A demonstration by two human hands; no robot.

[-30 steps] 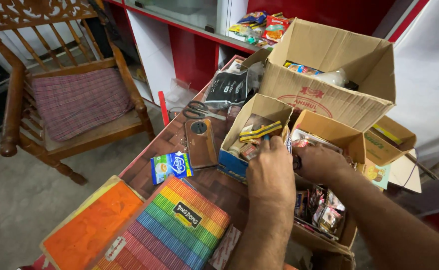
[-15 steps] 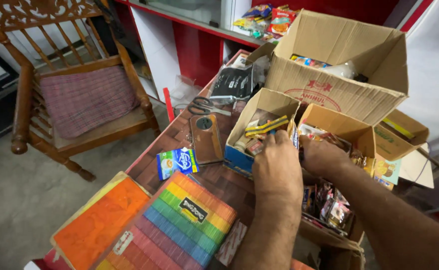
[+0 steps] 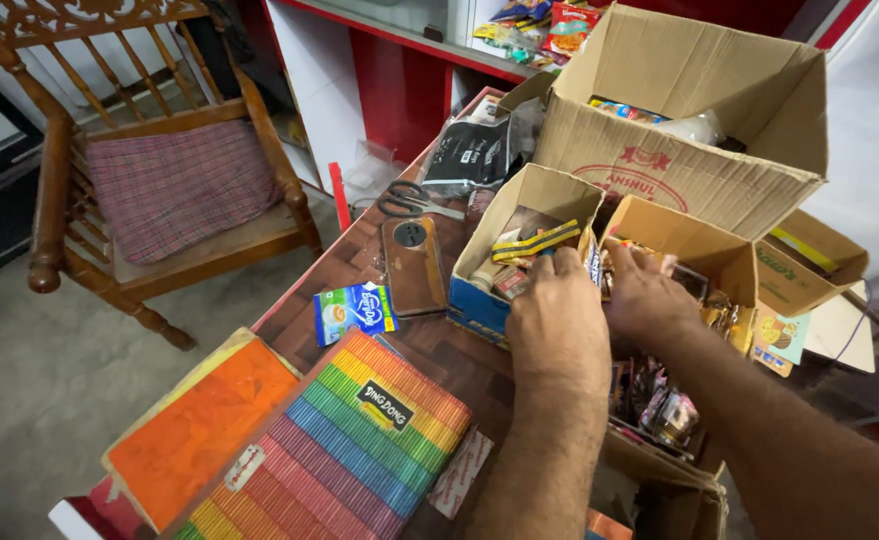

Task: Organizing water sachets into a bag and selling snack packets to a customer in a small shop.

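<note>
at the far end of the wooden table (image 3: 439, 350), the biggest thing is a large open cardboard carton (image 3: 689, 150) with packets showing inside, and off to the left on the floor stands a carved wooden chair (image 3: 159, 180) with a checked cushion. nearer the camera lies a rainbow-striped box (image 3: 349, 450), with a flat orange box (image 3: 199, 430) touching its left side. between the carton and the striped box sit two small open cartons side by side: the left small carton (image 3: 519, 250), with a blue base, holds a yellow-and-black wrapped packet (image 3: 534, 243) and other small items, and the right small carton (image 3: 699, 260) is full of wrapped sweets. the left hand (image 3: 557, 315) rests over the edge where the two cartons meet, fingers curled down together into the contents; what they grip cannot be told. the right hand (image 3: 644, 295) is just beside it, touching it, fingers bent down into the right carton, and whether they clamp anything is hidden. left of the cartons lie a brown phone (image 3: 414, 265), black scissors (image 3: 409, 203) and a small blue-green sachet (image 3: 354, 310).
</note>
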